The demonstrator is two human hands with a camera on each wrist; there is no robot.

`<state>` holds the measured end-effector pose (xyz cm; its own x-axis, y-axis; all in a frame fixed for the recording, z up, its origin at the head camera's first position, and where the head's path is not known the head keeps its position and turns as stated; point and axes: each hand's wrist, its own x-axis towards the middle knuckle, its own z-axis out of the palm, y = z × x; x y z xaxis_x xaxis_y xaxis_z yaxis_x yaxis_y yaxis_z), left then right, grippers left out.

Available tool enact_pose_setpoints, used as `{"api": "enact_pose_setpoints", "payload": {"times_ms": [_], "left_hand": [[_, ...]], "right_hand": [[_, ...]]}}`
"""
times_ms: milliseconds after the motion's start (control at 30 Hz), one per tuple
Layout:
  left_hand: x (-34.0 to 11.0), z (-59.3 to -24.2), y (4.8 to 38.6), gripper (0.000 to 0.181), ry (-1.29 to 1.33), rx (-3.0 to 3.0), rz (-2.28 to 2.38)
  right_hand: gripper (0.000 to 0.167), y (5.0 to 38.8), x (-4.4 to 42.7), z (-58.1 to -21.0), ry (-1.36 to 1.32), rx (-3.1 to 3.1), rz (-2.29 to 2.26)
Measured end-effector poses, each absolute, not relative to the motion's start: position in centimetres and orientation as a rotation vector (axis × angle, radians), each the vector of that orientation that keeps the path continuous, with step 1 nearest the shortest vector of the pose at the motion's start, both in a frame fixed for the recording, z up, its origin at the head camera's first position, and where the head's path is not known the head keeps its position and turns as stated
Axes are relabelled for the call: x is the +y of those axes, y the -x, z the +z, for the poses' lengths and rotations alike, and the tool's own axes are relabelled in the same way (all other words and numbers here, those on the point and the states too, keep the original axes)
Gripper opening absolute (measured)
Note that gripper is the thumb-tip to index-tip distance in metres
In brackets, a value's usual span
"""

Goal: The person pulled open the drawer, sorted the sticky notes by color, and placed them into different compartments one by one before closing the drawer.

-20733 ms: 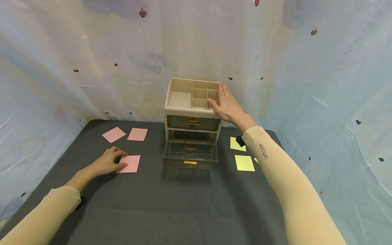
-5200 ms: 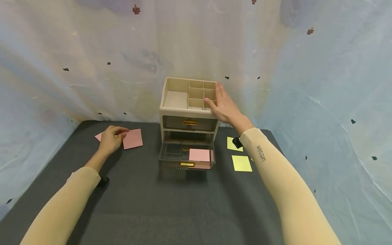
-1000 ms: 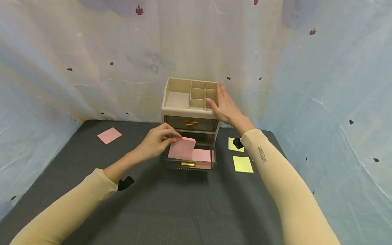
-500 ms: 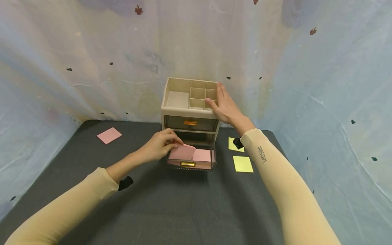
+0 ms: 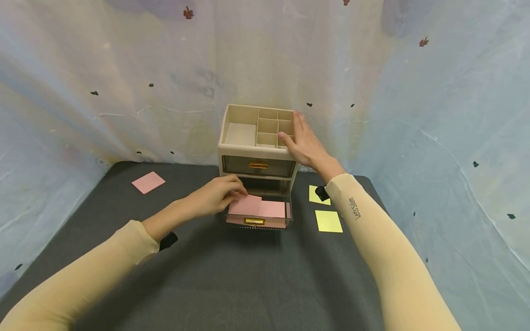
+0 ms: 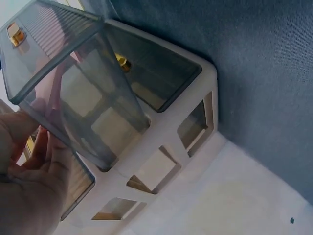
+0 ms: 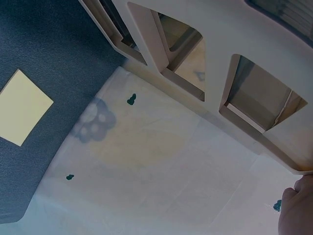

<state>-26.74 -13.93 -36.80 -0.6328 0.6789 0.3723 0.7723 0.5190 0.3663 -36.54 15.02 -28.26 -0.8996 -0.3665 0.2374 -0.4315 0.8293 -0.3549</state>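
My left hand [image 5: 221, 195] pinches a pink pad [image 5: 245, 205] by its upper left corner, thumb against fingers, inside the pulled-out drawer [image 5: 269, 223] of a beige organizer [image 5: 248, 151]. The pad sits in the drawer's left part, its right edge seeming to lap a second pink pad [image 5: 272, 209] beside it; whether it rests fully on the drawer floor I cannot tell. My right hand [image 5: 307, 145] lies over the organizer's right rim, fingers stretched along the edge and thumb spread apart from them over the small compartments; how hard it presses does not show.

To set the pad down well, I would lower the pinched corner until the sheet lies level, nudge it left so the two pads sit side by side, and loosen the pinch only then. The drawer's clear wall stands close to my fingers, so lifting them straight up looks safest. A steady palm on the rim should guard against the organizer shifting or tipping while the drawer juts out.

On the dark table [image 5: 207, 276], a third pink pad [image 5: 148, 182] lies well to the left; a nearer yellow pad [image 5: 328, 221] and a farther yellow pad [image 5: 316, 193] lie right of the organizer.
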Motion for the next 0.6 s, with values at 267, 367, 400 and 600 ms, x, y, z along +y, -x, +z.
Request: {"api": "enact_pose_setpoints", "payload": {"times_ms": [267, 367, 400, 600], "left_hand": [[-13.55, -36.18, 26.89, 0.024, 1.266, -2.66, -0.581], [-13.46, -36.18, 27.1, 0.023, 1.271, -2.681, -0.527], [-13.43, -36.17, 27.14, 0.023, 1.273, -2.686, -0.513], [-13.19, -36.22, 27.37, 0.021, 1.25, -2.717, -0.403]], "right_hand": [[0.091, 36.45, 15.1, -28.24, -0.625, -2.849, 0.607], [0.09, 36.51, 15.11, -28.28, -0.625, -2.846, 0.612], [0.089, 36.5, 15.11, -28.27, -0.625, -2.844, 0.616], [0.09, 36.5, 15.1, -28.34, -0.616, -2.852, 0.611]]}}
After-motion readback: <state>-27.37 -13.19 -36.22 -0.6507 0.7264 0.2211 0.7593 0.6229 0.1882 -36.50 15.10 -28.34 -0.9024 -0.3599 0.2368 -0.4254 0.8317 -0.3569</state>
